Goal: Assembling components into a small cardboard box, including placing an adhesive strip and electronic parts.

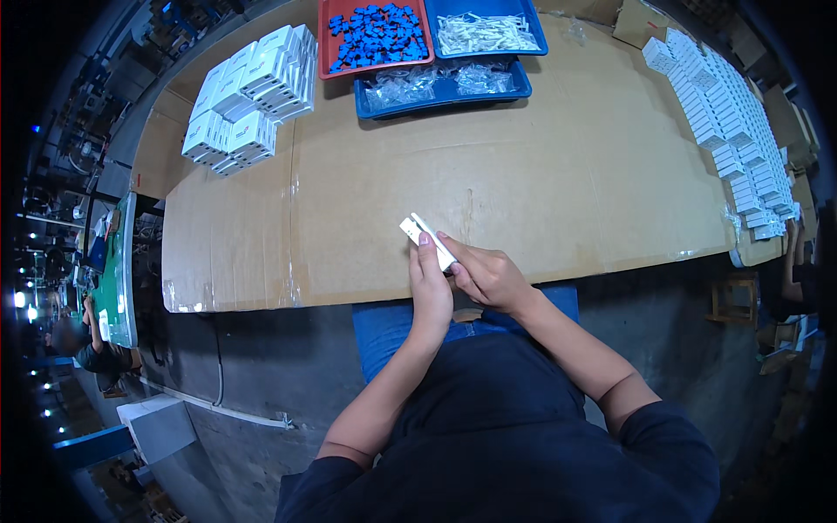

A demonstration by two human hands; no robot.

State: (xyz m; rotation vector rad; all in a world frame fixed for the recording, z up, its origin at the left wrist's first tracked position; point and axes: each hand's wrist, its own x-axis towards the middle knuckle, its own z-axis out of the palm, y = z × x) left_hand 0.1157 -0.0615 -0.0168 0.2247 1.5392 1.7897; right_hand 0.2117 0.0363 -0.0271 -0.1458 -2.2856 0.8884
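A: Where is the work sitting?

B: One slim, white, bar-shaped piece point(441, 253) is lying tilted between the two hands, near the centre of the frame, showing against the brown cardboard-covered table point(540, 183). Its upper-left end is showing a narrow dark gap between two white parts.

A: And the hands?

B: The bare left hand point(430, 286) is closing around it from below, thumb pressing along it; the bare right hand point(493, 276) is pinching its lower-right end. Both are meeting on that single piece.

A: Which step are you reading?

B: I'm judging that they're fitting or folding those parts together, though fingers are hiding the joint. The next move is probably calling for a steady left hold while the right fingers are pressing.

A: What are you counting elsewhere?

B: Three trays at the top: one red plastic tray point(323, 48), one upper blue plastic tray point(543, 39) and one lower blue plastic tray point(445, 107). They're holding small blue plastic blocks point(379, 37), slender white plastic sticks point(486, 35), both too many to count, and two heaps of crumpled clear plastic point(401, 90). Two groups of white boxes are standing, one upper left point(253, 78), one upper right point(728, 113); overlap is preventing an exact box count.
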